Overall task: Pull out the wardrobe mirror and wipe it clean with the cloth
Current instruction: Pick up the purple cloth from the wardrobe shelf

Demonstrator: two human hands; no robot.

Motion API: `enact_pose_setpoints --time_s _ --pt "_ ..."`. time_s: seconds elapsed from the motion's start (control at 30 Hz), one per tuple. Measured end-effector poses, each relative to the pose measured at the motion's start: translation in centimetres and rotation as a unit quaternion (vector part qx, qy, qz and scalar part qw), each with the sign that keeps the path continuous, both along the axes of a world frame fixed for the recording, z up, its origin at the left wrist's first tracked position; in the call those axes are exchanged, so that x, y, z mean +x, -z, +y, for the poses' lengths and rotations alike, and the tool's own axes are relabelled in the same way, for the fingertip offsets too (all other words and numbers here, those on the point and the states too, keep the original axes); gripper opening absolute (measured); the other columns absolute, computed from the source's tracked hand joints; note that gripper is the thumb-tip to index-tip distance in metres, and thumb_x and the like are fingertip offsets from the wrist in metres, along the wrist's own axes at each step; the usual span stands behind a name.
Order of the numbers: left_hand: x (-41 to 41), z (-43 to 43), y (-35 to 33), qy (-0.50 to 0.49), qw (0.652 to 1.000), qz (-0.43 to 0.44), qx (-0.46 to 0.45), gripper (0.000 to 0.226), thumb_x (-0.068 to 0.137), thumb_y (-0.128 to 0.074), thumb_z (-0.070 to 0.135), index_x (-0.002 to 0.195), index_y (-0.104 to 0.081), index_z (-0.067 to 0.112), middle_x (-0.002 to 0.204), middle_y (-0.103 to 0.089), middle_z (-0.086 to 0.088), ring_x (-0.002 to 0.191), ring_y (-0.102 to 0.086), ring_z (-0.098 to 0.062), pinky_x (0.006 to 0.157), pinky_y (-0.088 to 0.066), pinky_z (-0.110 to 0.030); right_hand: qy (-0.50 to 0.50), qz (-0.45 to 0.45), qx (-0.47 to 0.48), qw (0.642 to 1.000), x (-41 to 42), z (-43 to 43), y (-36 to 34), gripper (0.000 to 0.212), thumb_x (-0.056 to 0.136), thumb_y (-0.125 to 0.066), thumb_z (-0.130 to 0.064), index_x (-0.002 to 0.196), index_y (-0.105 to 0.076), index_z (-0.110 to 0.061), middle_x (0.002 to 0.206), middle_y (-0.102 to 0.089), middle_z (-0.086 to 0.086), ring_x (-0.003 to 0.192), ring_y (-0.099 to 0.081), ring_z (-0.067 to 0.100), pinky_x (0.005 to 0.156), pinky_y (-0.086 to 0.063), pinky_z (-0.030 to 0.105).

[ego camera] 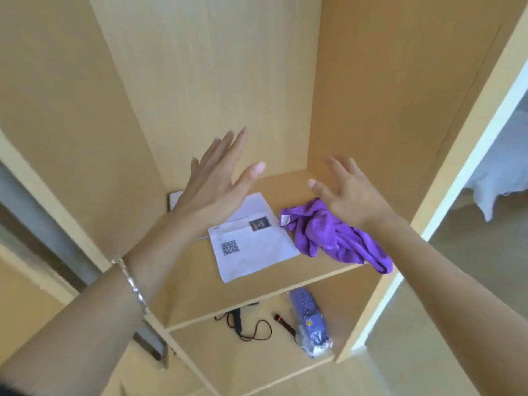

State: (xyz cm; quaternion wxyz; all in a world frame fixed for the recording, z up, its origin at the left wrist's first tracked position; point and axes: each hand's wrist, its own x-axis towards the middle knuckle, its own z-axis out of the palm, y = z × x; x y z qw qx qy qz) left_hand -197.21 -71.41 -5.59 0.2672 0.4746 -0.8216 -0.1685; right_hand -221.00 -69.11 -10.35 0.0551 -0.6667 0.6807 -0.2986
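Hands first: both are spread wide and hold nothing, the left hand (217, 181) raised with fingers straight, the right hand (351, 192) lower with fingers loosely splayed, hovering just above the cloth (334, 232). The left wrist wears a bracelet (131, 281). Neither hand touches anything, which reads as a reach not yet committed. The cloth lies crumpled at the right of the shelf (288, 181), one end drooping over the near edge, probably dropped there for an easy grab. Just left of it lies a paper (257, 252) with a printed code. On the lower shelf (228, 352) are a bagged remote (307, 315) and a cable (248, 327). No mirror shows plainly; a grey strip (43, 201) outside the left wall may be its edge, tucked away and not yet pulled out, though I cannot tell.
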Motion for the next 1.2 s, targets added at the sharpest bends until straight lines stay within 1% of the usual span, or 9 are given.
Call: enact_pose_setpoints --time_s 0.17,0.33,0.47,0.63,0.73,0.8,0.93,1.07,1.2 --pt "-0.6 0.2 2.1 -0.058 0.998 -0.008 0.035 0.063 0.094 -0.029 0.057 0.15 -0.004 0.041 0.162 0.001 0.014 0.147 0.008 -0.003 0.12 -0.003 -0.047 -0.033 -0.008 0.015 0.999 -1.5 -2.1 3.6 0.066 0.092 -0.045 -0.053 0.146 -0.028 -0.02 0.144 -0.034 0.011 0.131 -0.036 0.031 0.11 -0.027 0.044" --pt "-2.1 0.6 4.4 -0.075 0.995 -0.013 0.066 0.061 0.097 -0.031 0.053 0.15 -0.004 0.041 0.162 0.001 0.015 0.147 0.008 -0.003 0.12 -0.001 -0.047 -0.023 -0.022 0.067 0.997 -3.5 -3.3 7.1 0.071 0.09 -0.048 -0.055 0.147 -0.024 -0.021 0.143 -0.035 0.01 0.131 -0.035 0.03 0.109 -0.028 0.043" --pt "-2.3 0.8 5.7 -0.091 0.992 -0.019 0.085 0.06 0.097 -0.032 0.052 0.15 -0.004 0.042 0.162 0.0 0.015 0.147 0.007 -0.003 0.119 -0.004 -0.048 -0.006 -0.005 0.103 0.995 -5.0 -4.9 9.3 0.082 0.085 -0.052 -0.06 0.149 -0.017 -0.022 0.142 -0.033 0.012 0.132 -0.033 0.032 0.109 -0.027 0.047" --pt "-2.1 0.0 6.1 -0.105 0.99 -0.025 0.086 0.061 0.096 -0.032 0.054 0.149 -0.004 0.044 0.161 0.0 0.018 0.146 0.007 0.0 0.12 -0.003 -0.047 0.012 0.056 0.143 0.988 -7.0 -6.8 11.8 0.097 0.074 -0.055 -0.071 0.149 -0.013 -0.027 0.149 -0.023 0.009 0.139 -0.018 0.029 0.111 -0.02 0.054" --pt "-2.7 -0.7 6.9 -0.1 0.99 -0.025 0.094 0.061 0.095 -0.033 0.055 0.149 -0.004 0.045 0.161 0.0 0.017 0.147 0.005 -0.002 0.12 -0.003 -0.047 0.009 0.114 0.192 0.975 -8.1 -8.4 13.3 0.111 0.064 -0.054 -0.08 0.149 -0.004 -0.03 0.156 -0.009 0.007 0.144 -0.002 0.026 0.111 -0.015 0.06" --pt "-2.9 -1.2 7.8 -0.096 0.99 -0.037 0.098 0.062 0.095 -0.032 0.057 0.148 -0.002 0.045 0.161 0.002 0.016 0.146 0.009 -0.001 0.12 0.003 -0.047 0.016 0.136 0.227 0.964 -8.6 -9.4 14.3 0.118 0.059 -0.053 -0.085 0.149 0.002 -0.034 0.158 0.001 0.005 0.145 0.006 0.029 0.11 -0.012 0.064" --pt "-3.4 -2.3 8.8 -0.111 0.987 -0.053 0.107 0.063 0.094 -0.03 0.059 0.148 -0.001 0.045 0.161 0.003 0.016 0.146 0.011 -0.001 0.119 0.008 -0.043 0.018 0.162 0.273 0.948 -9.0 -11.0 16.1 0.122 0.054 -0.05 -0.09 0.148 0.007 -0.036 0.159 0.01 0.001 0.144 0.01 0.034 0.106 -0.011 0.07" --pt "-4.2 -2.7 9.7 -0.109 0.985 -0.058 0.12 0.064 0.093 -0.029 0.058 0.149 -0.002 0.043 0.161 0.003 0.016 0.147 0.01 -0.002 0.117 0.01 -0.038 0.017 0.168 0.282 0.944 -8.9 -11.9 17.5 0.123 0.052 -0.05 -0.09 0.147 0.009 -0.038 0.158 0.014 0.0 0.143 0.012 0.035 0.105 -0.009 0.071" --pt "-4.4 -2.5 10.8 -0.119 0.982 -0.053 0.139 0.063 0.092 -0.031 0.057 0.148 -0.006 0.044 0.16 0.001 0.018 0.146 0.007 -0.001 0.12 0.002 -0.043 0.014 0.142 0.285 0.948 -8.6 -12.6 18.6 0.128 0.049 -0.058 -0.087 0.147 0.009 -0.038 0.158 0.012 0.0 0.143 0.01 0.036 0.105 -0.011 0.07"
